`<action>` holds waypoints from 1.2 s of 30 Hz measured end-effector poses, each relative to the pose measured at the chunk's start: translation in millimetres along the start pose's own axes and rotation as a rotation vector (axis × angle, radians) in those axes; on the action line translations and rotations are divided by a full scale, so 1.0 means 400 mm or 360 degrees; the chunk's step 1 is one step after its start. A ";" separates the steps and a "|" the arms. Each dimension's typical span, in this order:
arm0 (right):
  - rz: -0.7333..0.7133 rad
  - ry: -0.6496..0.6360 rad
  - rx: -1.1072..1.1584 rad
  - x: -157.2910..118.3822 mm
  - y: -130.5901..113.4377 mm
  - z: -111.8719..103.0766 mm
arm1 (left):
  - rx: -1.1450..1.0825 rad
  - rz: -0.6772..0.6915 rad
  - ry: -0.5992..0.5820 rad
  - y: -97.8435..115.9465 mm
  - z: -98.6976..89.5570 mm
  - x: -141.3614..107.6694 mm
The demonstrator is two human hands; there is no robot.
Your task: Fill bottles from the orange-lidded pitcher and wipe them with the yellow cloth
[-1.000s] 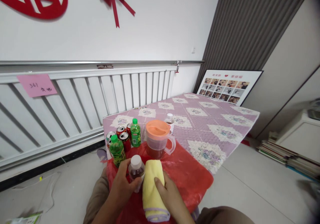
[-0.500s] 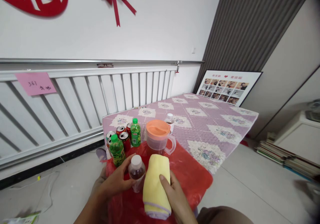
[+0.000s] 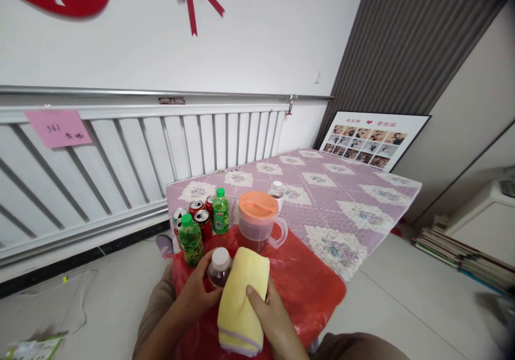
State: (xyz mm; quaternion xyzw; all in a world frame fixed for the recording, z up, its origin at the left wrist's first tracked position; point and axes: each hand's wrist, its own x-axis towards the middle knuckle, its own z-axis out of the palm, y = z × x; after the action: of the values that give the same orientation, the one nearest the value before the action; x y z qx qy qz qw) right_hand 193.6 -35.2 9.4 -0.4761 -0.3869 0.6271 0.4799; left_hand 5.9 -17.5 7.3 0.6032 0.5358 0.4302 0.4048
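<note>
My left hand (image 3: 198,294) is closed around a clear plastic bottle (image 3: 219,277) with a white cap and dark liquid, standing upright on a red plastic sheet (image 3: 306,279). A folded yellow towel (image 3: 243,295) with a pale purple edge is in my right hand (image 3: 276,317), thumb on top and fingers hidden behind it. The towel overlaps the right side and lower part of the bottle. Just behind stands a clear pitcher (image 3: 253,234) with an orange lid. Left of the bottle is a green-capped drink bottle (image 3: 190,244).
Another green bottle (image 3: 221,215) and several opened drink cans (image 3: 203,221) cluster at the left. Beyond the pitcher stands a white-capped bottle (image 3: 277,191). A purple floral cover (image 3: 322,183) spreads behind, beside a white radiator (image 3: 153,145). A photo board (image 3: 366,140) leans at the back right.
The towel has moved left against the bottle and now covers part of it. My left hand has closed in around the bottle. The view has shifted slightly.
</note>
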 end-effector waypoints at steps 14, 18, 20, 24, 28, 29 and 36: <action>-0.0125 -0.0107 -0.0746 0.040 0.036 -0.046 | 0.0004 0.0000 -0.0164 -0.010 -0.022 0.001; -0.0097 -0.0058 -0.0666 0.044 0.049 -0.051 | -0.0015 -0.0065 -0.0156 0.002 -0.020 -0.002; -0.0093 -0.0026 -0.0561 0.042 0.050 -0.053 | 0.0030 -0.0084 -0.0076 0.007 -0.011 -0.005; -0.0091 -0.0002 -0.0321 0.021 0.008 -0.038 | 0.0138 -0.0046 0.0101 0.000 0.009 -0.013; -0.0045 -0.0051 -0.0118 -0.009 -0.058 -0.007 | 0.0136 0.0027 0.0143 -0.016 0.024 -0.016; -0.0049 -0.0065 -0.0093 -0.013 -0.067 -0.001 | 0.0134 0.0045 0.0155 -0.019 0.028 -0.016; -0.0004 -0.0079 -0.0164 -0.002 -0.048 -0.003 | 0.0102 0.0071 0.0200 -0.031 0.043 -0.012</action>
State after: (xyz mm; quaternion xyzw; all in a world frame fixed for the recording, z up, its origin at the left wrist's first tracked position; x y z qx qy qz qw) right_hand 199.1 -31.2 27.5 -0.4839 -0.4311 0.6174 0.4458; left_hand 18.3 -21.7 -9.9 0.5994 0.5603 0.4587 0.3411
